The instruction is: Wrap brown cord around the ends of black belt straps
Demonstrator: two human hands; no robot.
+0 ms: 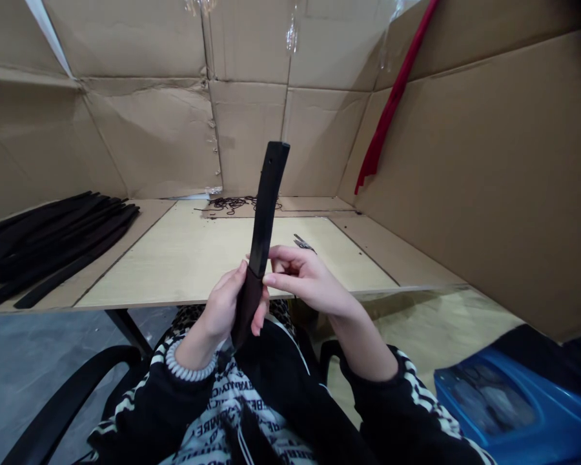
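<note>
A long, slightly curved black strip stands nearly upright in front of me, with a small hole near its top end. A dark brown sleeve covers its lower part. My left hand is closed around the sleeved part, thumb near the sleeve's top edge. At that edge, from the right, my right hand pinches the strip with thumb and bent fingers; whether a thread is also between them is too small to tell. Small metal scissors lie on the table just beyond my right hand.
Many dark strips lie piled at the table's left. Tangled dark threads lie at the back of the pale tabletop. Cardboard walls enclose the table, with a red cloth strip hanging right. A blue bin stands lower right.
</note>
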